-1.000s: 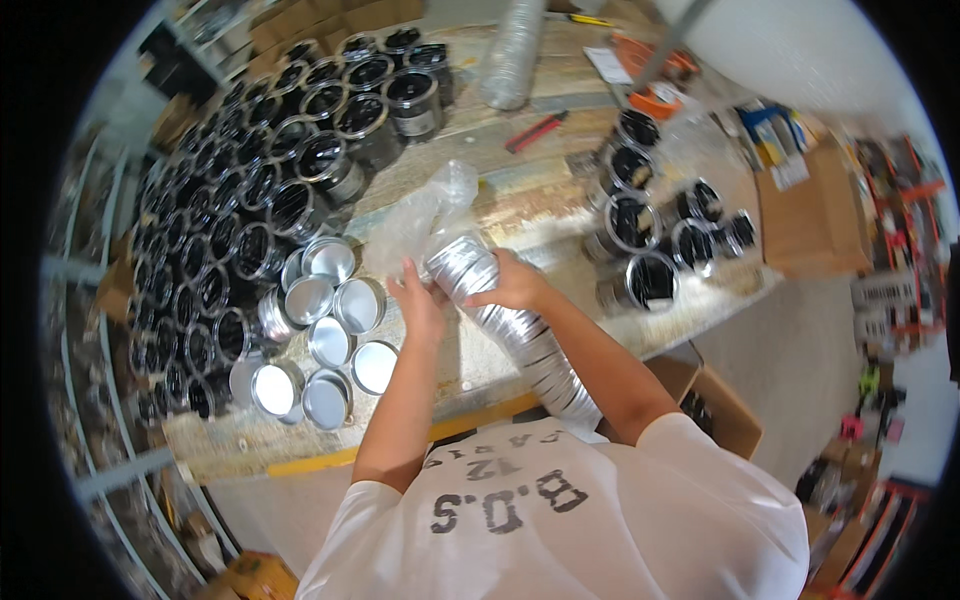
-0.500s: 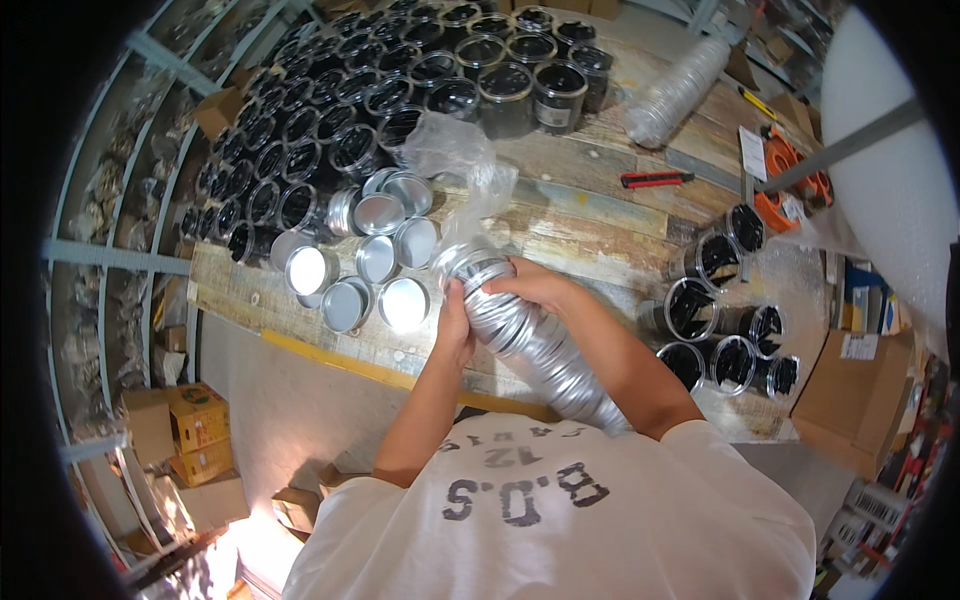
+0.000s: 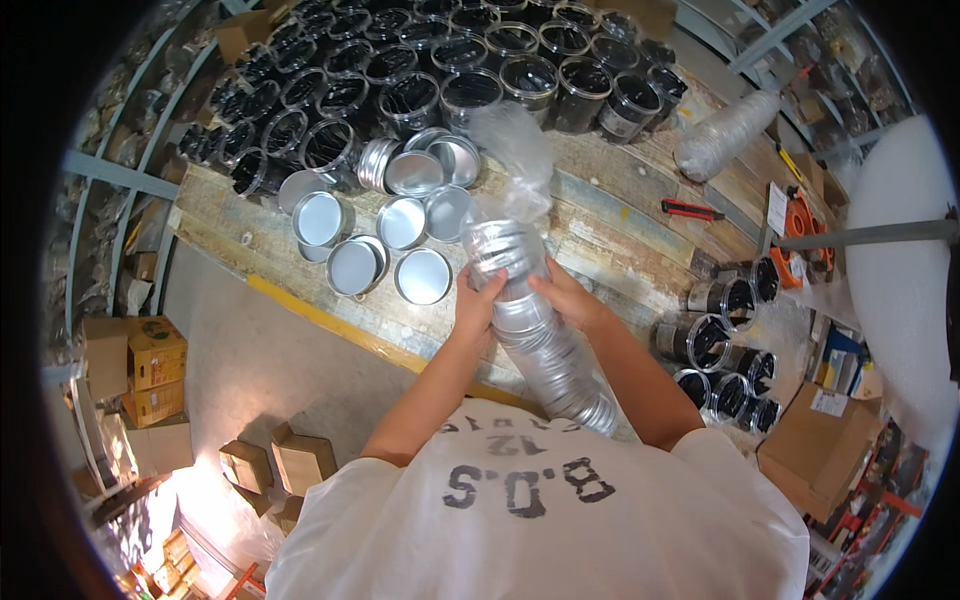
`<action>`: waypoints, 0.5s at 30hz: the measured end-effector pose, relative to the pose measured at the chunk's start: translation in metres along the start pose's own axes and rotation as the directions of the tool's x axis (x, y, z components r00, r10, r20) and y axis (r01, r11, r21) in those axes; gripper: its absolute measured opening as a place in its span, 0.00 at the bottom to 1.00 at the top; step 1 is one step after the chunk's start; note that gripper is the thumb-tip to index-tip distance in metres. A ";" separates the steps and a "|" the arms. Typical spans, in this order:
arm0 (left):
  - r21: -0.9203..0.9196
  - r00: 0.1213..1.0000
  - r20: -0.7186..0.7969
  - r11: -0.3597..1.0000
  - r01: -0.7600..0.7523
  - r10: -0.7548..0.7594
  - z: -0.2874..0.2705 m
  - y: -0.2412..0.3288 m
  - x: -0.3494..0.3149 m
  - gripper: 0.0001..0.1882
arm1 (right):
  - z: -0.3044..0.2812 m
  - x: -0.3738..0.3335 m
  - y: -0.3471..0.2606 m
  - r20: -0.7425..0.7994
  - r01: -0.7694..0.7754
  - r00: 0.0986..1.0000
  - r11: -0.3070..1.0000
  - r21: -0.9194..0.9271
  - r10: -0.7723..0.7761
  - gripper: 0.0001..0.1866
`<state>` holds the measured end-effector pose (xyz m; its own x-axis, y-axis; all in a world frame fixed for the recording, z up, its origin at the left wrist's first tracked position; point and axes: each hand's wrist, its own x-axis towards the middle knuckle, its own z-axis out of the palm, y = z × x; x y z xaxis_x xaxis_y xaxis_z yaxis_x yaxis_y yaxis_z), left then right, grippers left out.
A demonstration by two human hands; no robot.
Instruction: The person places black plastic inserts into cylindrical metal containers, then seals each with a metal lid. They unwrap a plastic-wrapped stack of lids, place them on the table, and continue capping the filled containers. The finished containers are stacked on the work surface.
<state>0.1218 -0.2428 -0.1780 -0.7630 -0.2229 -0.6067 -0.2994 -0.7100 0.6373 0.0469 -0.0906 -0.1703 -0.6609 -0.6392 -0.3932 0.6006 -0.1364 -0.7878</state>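
Observation:
Both hands are closed around a long stack of silver metal lids [image 3: 548, 357] in a clear plastic sleeve. My left hand [image 3: 482, 303] grips its left side, and my right hand [image 3: 568, 294] grips the right side at the same height. The stack slants from the table toward my chest. Beyond my hands, the loose end of the plastic sleeve [image 3: 520, 150] lies crumpled toward the jars. Left of the stack, several loose round lids [image 3: 422, 277] lie on the table, some overlapping. Many clear jars with black contents [image 3: 408, 103] stand in close rows behind them.
A second wrapped stack of lids [image 3: 728, 135] lies at the back right. Nearer is a red utility knife [image 3: 692, 210]. More black-filled jars [image 3: 693, 340] lie on their sides at the right, close to an orange tape dispenser [image 3: 797, 240] and a cardboard box [image 3: 820, 447]. Shelving [image 3: 110, 172] stands left.
My hands have shifted their hold on the wrapped stack, and its far end now points more straight away from me. The whole view has turned slightly.

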 end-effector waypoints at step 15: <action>-0.433 0.962 0.268 0.887 0.160 -0.043 -0.029 0.014 0.005 0.31 | -0.023 -0.045 -0.014 -0.016 -0.161 0.976 0.673 -0.722 0.216 0.69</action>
<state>0.1306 -0.2731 -0.1861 -0.8750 -0.0047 -0.4841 -0.1399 -0.9548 0.2623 0.0576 -0.0429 -0.1523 -0.5230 -0.6412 -0.5615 0.1853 0.5575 -0.8092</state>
